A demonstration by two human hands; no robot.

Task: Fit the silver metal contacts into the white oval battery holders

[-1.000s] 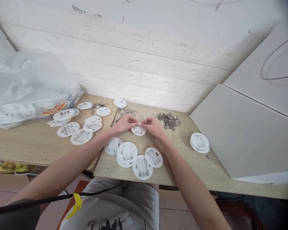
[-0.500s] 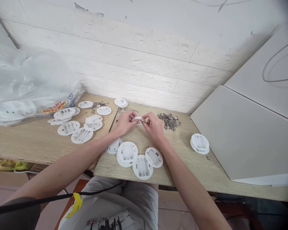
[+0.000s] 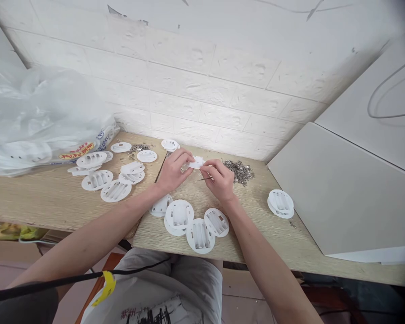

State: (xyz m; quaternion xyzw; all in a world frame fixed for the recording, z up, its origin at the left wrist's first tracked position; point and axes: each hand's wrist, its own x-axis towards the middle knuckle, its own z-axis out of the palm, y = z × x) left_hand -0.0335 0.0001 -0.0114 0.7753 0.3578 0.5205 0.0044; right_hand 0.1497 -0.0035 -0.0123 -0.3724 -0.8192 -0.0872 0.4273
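You have the white disc (image 3: 197,163) up between both hands, above the far half of the table (image 3: 253,211), and the step in hand looks like close handwork at its edge. Your left hand (image 3: 173,171) is closed on the disc, pinching its left side between thumb and fingers. Your right hand (image 3: 220,181) has its fingertips at the disc's right edge and grips a thin dark tool (image 3: 206,179), whose tip points left, just below the disc; whether those fingertips also pinch the rim, you cannot tell from here. The heap of small metal parts (image 3: 239,172) lies just beyond your right hand. Nearer your lap sit the overlapping discs (image 3: 178,215), the front disc (image 3: 200,236) and the slotted disc (image 3: 216,222), all well apart from your fingers. As a judgement, the next move calls for a steady left pinch, the disc's face turned where you can see it, and the tool's tip guided with small, light motions so the disc doesn't twist.
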